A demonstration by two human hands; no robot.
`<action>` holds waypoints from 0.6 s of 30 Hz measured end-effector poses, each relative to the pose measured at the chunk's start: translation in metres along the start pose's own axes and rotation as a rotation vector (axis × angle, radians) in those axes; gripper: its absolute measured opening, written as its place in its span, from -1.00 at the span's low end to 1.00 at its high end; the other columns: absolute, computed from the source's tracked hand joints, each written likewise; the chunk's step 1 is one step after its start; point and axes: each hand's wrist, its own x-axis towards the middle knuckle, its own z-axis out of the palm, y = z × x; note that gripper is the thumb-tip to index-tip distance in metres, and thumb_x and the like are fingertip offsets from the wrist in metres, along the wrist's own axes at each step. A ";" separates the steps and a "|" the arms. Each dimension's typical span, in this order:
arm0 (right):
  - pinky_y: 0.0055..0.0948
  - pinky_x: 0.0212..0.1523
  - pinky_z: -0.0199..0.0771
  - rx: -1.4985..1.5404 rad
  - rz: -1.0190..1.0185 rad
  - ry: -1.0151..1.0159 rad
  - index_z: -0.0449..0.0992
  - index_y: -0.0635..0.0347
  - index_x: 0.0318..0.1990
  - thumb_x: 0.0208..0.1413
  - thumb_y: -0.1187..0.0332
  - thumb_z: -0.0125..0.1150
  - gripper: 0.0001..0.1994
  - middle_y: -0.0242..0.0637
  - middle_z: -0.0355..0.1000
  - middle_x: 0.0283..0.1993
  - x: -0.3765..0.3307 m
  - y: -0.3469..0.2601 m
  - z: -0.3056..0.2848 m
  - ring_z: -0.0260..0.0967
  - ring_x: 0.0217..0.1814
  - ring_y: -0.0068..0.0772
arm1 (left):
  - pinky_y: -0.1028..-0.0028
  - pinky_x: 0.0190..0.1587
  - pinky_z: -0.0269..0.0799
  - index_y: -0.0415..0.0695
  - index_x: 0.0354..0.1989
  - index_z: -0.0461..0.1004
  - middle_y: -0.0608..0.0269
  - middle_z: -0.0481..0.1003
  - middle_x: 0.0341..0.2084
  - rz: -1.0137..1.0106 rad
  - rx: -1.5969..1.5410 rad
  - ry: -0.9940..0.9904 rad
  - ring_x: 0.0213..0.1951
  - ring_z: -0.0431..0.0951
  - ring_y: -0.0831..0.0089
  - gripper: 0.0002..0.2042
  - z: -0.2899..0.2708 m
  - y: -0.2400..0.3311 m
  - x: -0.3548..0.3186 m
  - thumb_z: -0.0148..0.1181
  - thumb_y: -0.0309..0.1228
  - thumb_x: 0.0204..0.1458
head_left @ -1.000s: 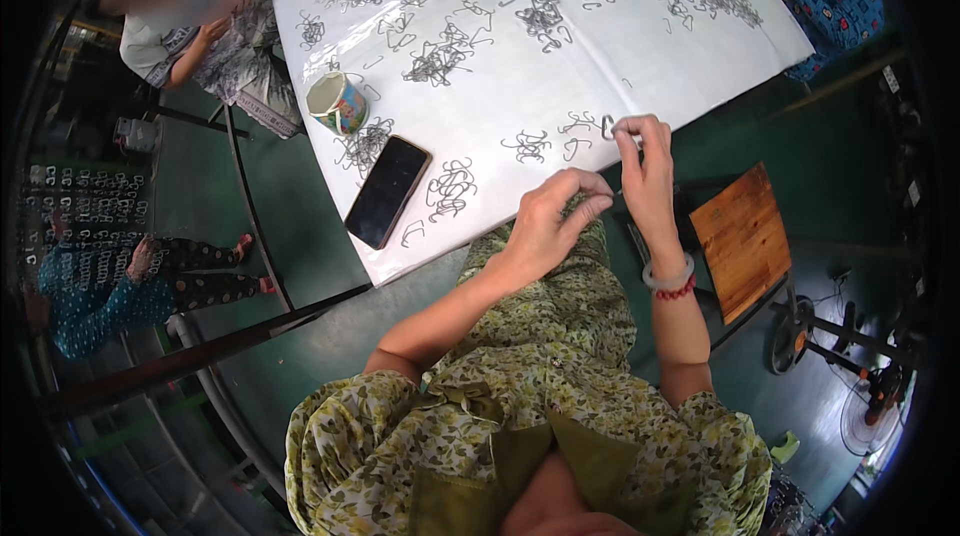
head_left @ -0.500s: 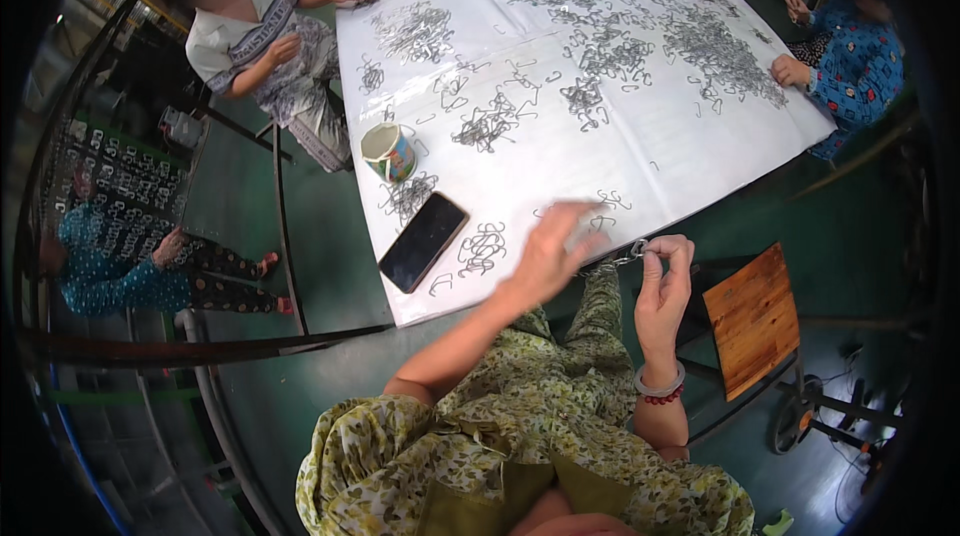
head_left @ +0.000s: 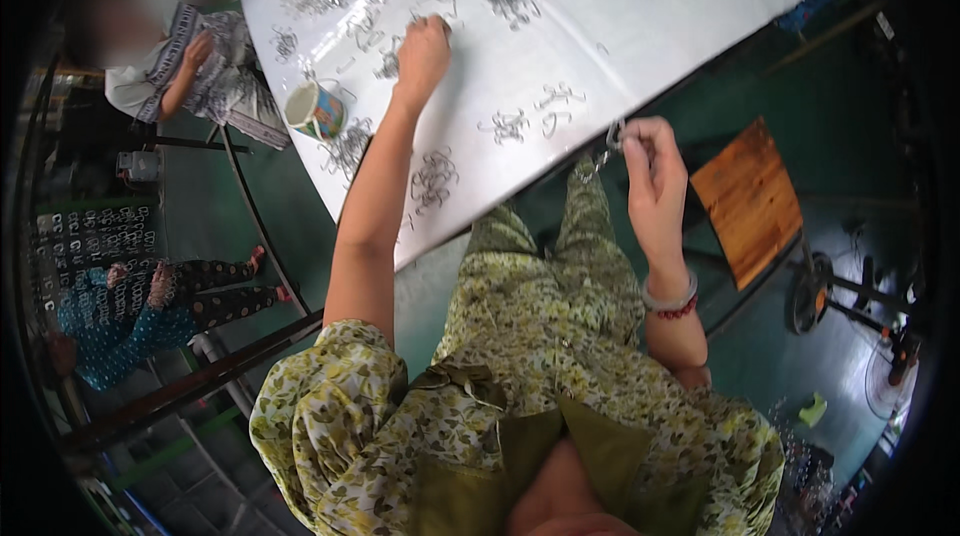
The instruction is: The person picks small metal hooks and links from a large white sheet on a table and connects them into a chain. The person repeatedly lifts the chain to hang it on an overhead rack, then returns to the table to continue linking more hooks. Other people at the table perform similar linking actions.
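Fingers: left hand (head_left: pixel 424 48) bunched on far wire clips (head_left: pixel 392 64); right hand (head_left: pixel 650 166) pinching metal clip (head_left: pixel 612 139).
Cup (head_left: pixel 315 109): left on worktop (head_left: pixel 600 26), contents unclear.

My left hand (head_left: pixel 424 44) stretched out onto white table (head_left: pixel 600 56), fingers down among small metal pieces (head_left: pixel 432 179). My right hand (head_left: pixel 650 161) pinches metal clip (head_left: pixel 612 136) at table edge. Cup (head_left: pixel 314 109) stands left.

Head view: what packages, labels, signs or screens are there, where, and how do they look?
Printed cup: at the left edge of the white table; round, multicoloured wrap.
Dark panel: far left, below table level; black, rows of white marks.
No screen or package shows.
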 end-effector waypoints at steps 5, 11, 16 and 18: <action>-0.51 -0.16 0.27 0.080 0.073 0.037 0.42 0.30 -0.21 0.24 0.49 0.06 -0.94 -0.29 0.31 -0.29 -0.007 0.009 0.000 0.23 -0.28 -0.50 | 0.45 -0.29 0.51 -0.29 -0.08 0.50 0.10 0.58 -0.38 -0.101 -0.696 -0.129 -0.42 0.58 0.44 -0.76 -0.055 0.085 -0.032 0.13 -0.40 0.17; -0.50 -0.16 0.30 0.058 0.070 0.058 0.44 0.27 -0.20 0.24 0.46 0.08 -0.92 -0.30 0.37 -0.24 -0.004 0.010 0.004 0.29 -0.22 -0.52 | 0.47 -0.14 0.53 -0.29 -0.20 0.50 0.14 0.57 -0.28 -0.065 -1.337 -0.224 -0.23 0.58 0.43 -0.86 -0.109 0.182 -0.094 0.24 -0.53 0.10; -0.47 -0.14 0.31 0.075 0.043 0.111 0.45 0.26 -0.19 0.22 0.47 0.10 -0.93 -0.30 0.39 -0.24 -0.008 0.004 0.009 0.29 -0.18 -0.48 | 0.46 -0.07 0.50 -0.28 -0.20 0.48 0.13 0.57 -0.21 0.088 -1.070 -0.058 -0.12 0.55 0.47 -0.88 -0.107 0.203 -0.098 0.20 -0.52 0.13; -0.47 -0.13 0.32 -0.029 -0.006 0.120 0.45 0.26 -0.21 0.20 0.49 0.12 -0.94 -0.28 0.39 -0.25 -0.010 0.000 0.013 0.29 -0.16 -0.47 | 0.45 -0.05 0.49 -0.28 -0.20 0.46 0.12 0.57 -0.23 0.000 -1.129 -0.058 -0.13 0.56 0.47 -0.89 -0.105 0.206 -0.099 0.18 -0.52 0.15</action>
